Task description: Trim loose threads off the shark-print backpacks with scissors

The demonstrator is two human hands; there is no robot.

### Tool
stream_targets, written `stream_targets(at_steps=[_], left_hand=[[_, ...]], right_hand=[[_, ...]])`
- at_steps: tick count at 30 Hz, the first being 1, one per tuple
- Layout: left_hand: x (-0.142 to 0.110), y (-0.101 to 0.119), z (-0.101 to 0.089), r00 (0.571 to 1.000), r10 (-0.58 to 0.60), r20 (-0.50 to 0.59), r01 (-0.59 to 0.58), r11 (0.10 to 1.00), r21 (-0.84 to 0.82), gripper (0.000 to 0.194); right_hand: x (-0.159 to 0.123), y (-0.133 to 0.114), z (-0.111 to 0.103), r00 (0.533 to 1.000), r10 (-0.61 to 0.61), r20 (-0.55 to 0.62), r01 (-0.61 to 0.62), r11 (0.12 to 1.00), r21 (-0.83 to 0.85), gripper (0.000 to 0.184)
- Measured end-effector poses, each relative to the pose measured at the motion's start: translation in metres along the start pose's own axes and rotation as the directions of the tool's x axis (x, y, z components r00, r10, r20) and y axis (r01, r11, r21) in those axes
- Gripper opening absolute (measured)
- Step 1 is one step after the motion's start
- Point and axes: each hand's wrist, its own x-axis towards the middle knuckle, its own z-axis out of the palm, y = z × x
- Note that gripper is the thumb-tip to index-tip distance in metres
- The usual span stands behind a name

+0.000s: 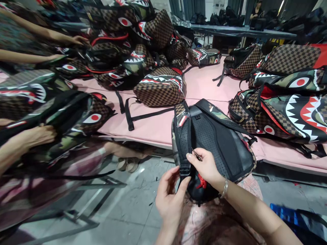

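A backpack [217, 149] lies back side up across my lap and the pink table edge, its black mesh padding facing me. Its shoulder strap [185, 143] runs down toward me to a black plastic buckle [185, 168]. My left hand [171, 190] pinches the strap at this buckle between thumb and fingers. Just above and to the right, my right hand [205, 166] is closed on a small dark pointed tool [196, 154], perhaps thread snips, its tip beside the strap. Something red [201, 181] shows below my right hand; its kind is unclear.
Checkered shark-face backpacks lie on the pink table [204, 81]: one ahead [160, 86], several at right [293, 112], a pile [133, 44] at back left. At left, a co-worker's hand [38, 136] grips another bag; another person's arms [58, 37] reach in behind.
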Motion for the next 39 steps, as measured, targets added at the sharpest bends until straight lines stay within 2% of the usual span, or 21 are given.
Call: stream_targets(at_steps=[2, 4, 6, 8, 10, 12, 14, 17, 20, 22, 24, 27, 30, 33, 34, 36, 38, 39], left_hand=[[0.002, 0.002, -0.001, 0.995, 0.096, 0.004, -0.096, 0.994, 0.046, 0.030], [0.006, 0.005, -0.003, 0.977, 0.215, 0.005, -0.214, 0.968, 0.131, 0.021], [0.010, 0.008, -0.005, 0.958, 0.288, 0.004, -0.283, 0.939, 0.196, 0.009], [0.014, 0.010, -0.007, 0.966, 0.258, -0.030, -0.249, 0.953, 0.169, 0.006], [0.017, 0.013, -0.007, 0.987, 0.125, -0.097, -0.120, 0.991, 0.052, 0.011], [0.017, 0.017, -0.007, 0.991, -0.048, -0.127, 0.035, 0.994, -0.100, 0.015], [0.015, 0.022, -0.008, 0.986, -0.117, -0.117, 0.089, 0.971, -0.221, 0.018], [0.011, 0.025, -0.009, 0.999, 0.008, -0.049, -0.017, 0.983, -0.184, 0.022], [0.012, 0.014, -0.008, 0.987, 0.104, 0.126, -0.106, 0.994, 0.012, 0.065], [0.016, 0.001, -0.007, 0.977, 0.102, 0.189, -0.128, 0.983, 0.131, 0.088], [0.020, -0.012, -0.004, 0.979, 0.074, 0.188, -0.117, 0.966, 0.232, 0.091], [0.020, -0.024, 0.000, 0.986, 0.074, 0.150, -0.113, 0.956, 0.271, 0.076], [0.016, -0.025, 0.002, 0.980, 0.192, 0.045, -0.196, 0.938, 0.285, 0.062], [0.016, -0.021, -0.001, 0.960, 0.277, 0.029, -0.267, 0.885, 0.381, 0.035], [0.018, -0.021, -0.003, 0.970, 0.240, 0.027, -0.232, 0.897, 0.375, 0.028], [0.024, -0.019, -0.006, 0.997, 0.074, 0.001, -0.072, 0.960, 0.269, 0.021], [0.031, -0.017, -0.007, 0.995, -0.097, -0.009, 0.097, 0.987, 0.126, 0.024], [0.033, -0.016, -0.007, 0.989, -0.146, 0.005, 0.145, 0.986, 0.080, 0.026]], right_hand=[[-0.001, -0.002, 0.001, 1.000, -0.019, -0.021, 0.018, 0.999, -0.040, 0.026], [-0.002, -0.003, 0.002, 0.998, -0.046, -0.031, 0.043, 0.996, -0.080, 0.024], [-0.004, -0.004, 0.004, 0.997, -0.069, -0.031, 0.065, 0.991, -0.119, 0.023], [-0.005, -0.005, 0.006, 0.996, -0.081, -0.027, 0.076, 0.985, -0.158, 0.022], [-0.005, -0.005, 0.007, 0.996, -0.093, -0.015, 0.089, 0.979, -0.184, 0.021], [-0.003, -0.005, 0.008, 0.994, -0.112, -0.010, 0.108, 0.975, -0.193, 0.020], [0.000, -0.006, 0.008, 0.991, -0.130, -0.025, 0.123, 0.972, -0.198, 0.020], [0.005, -0.010, 0.007, 0.986, -0.157, -0.055, 0.141, 0.964, -0.226, 0.018], [0.009, -0.014, 0.007, 0.980, -0.192, -0.043, 0.171, 0.938, -0.302, 0.015], [0.011, -0.016, 0.008, 0.974, -0.223, -0.023, 0.197, 0.899, -0.391, 0.013], [0.012, -0.019, 0.008, 0.966, -0.260, 0.001, 0.226, 0.839, -0.496, 0.011], [0.015, -0.024, 0.006, 0.958, -0.284, 0.046, 0.240, 0.702, -0.670, 0.008], [0.019, -0.034, 0.004, 0.967, -0.231, 0.106, 0.218, 0.541, -0.812, 0.004], [0.025, -0.041, 0.001, 0.975, -0.157, 0.155, 0.212, 0.473, -0.855, 0.008], [0.028, -0.042, 0.000, 0.978, -0.132, 0.161, 0.205, 0.482, -0.852, 0.007], [0.036, -0.037, -0.003, 0.985, -0.063, 0.158, 0.167, 0.539, -0.825, 0.007], [0.044, -0.026, -0.006, 0.986, 0.039, 0.159, 0.099, 0.631, -0.770, 0.011], [0.047, -0.019, -0.007, 0.982, 0.089, 0.165, 0.064, 0.670, -0.740, 0.014]])
